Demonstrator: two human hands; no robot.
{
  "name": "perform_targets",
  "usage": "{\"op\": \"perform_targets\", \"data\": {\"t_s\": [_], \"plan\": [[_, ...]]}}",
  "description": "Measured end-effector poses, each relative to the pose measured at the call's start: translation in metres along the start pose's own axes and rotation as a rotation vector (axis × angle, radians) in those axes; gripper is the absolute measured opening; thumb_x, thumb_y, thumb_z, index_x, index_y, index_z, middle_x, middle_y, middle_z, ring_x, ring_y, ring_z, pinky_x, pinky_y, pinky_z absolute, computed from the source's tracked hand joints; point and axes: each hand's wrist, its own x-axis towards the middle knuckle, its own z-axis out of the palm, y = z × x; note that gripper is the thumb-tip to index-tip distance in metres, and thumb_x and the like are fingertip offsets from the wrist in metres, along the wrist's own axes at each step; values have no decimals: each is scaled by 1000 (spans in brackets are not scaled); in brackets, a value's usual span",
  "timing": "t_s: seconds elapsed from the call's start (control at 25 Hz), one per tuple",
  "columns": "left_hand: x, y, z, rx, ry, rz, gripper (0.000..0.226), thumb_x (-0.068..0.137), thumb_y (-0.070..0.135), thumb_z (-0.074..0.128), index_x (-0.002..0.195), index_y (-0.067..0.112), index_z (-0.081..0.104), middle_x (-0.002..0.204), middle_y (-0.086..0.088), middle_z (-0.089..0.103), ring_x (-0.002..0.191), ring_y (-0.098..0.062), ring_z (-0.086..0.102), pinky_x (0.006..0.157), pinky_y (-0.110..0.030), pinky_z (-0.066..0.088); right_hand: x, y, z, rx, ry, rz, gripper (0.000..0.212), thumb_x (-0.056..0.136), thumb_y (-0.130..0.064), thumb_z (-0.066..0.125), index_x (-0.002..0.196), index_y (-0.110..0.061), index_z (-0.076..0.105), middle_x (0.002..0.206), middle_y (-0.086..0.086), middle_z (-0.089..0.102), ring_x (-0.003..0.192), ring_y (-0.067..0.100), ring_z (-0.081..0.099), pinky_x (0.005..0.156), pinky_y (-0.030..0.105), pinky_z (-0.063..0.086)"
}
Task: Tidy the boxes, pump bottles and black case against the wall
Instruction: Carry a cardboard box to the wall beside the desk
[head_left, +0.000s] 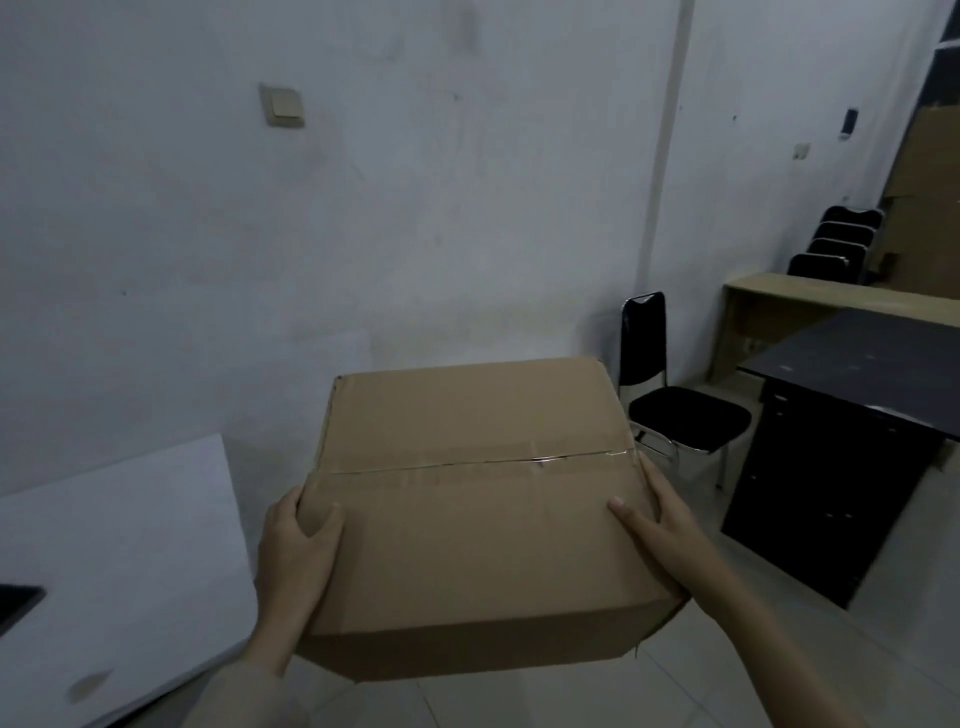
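A large brown cardboard box (467, 499), taped shut along its top seam, is held up in the air in front of me. My left hand (293, 556) grips its left side, thumb on the top face and fingers wrapped around the edge. My right hand (660, 530) grips its right side in the same way, thumb lying on top. The box hangs above the tiled floor, facing the pale wall (363, 208). No pump bottles are in view.
A white table (119, 561) is at the lower left, with a dark flat object (18, 605) at its left edge. To the right stand a black chair (675, 405), a black desk (852, 415), a wooden desk (810, 301) and stacked chairs (836, 244).
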Motion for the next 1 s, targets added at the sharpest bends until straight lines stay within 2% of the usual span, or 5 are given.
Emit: {"op": "perform_targets", "data": {"t_s": [0.28, 0.48, 0.64, 0.84, 1.0], "plan": [[101, -22, 114, 11, 109, -138, 49, 85, 31, 54, 131, 14, 47, 130, -14, 54, 112, -33, 53, 93, -44, 43, 193, 49, 14, -11, -197, 2, 72, 89, -24, 56, 148, -23, 15, 154, -2, 24, 137, 15, 30, 101, 25, 29], [137, -50, 167, -24, 152, -307, 61, 74, 32, 57, 131, 12, 47, 131, -14, 54, 115, -33, 52, 96, -44, 43, 304, 81, 46, -30, -364, 32, 70, 90, -21, 56, 148, -21, 16, 148, -5, 31, 122, 3, 31, 97, 21, 29], [173, -103, 185, 27, 199, -468, 56, 82, 23, 63, 134, 10, 45, 134, -17, 53, 119, -36, 50, 99, -46, 40, 374, 118, 112, -29, -534, 81, 66, 90, -17, 55, 145, -21, 18, 134, -13, 32, 121, 3, 34, 94, 15, 30], [241, -187, 203, 26, 213, -639, 67, 75, 22, 66, 135, 6, 42, 136, -20, 51, 123, -37, 47, 98, -44, 37, 450, 188, 221, -32, -688, 223, 70, 91, -19, 53, 148, -21, 13, 155, -2, 20, 140, 17, 27, 106, 26, 27], [287, -281, 231, 92, 234, -761, 55, 82, -1, 60, 134, 1, 43, 134, -24, 52, 123, -38, 48, 98, -42, 37, 495, 270, 302, -44, -747, 329, 66, 92, -7, 51, 147, -18, 17, 155, 0, 22, 141, 18, 25, 106, 26, 25]]}}
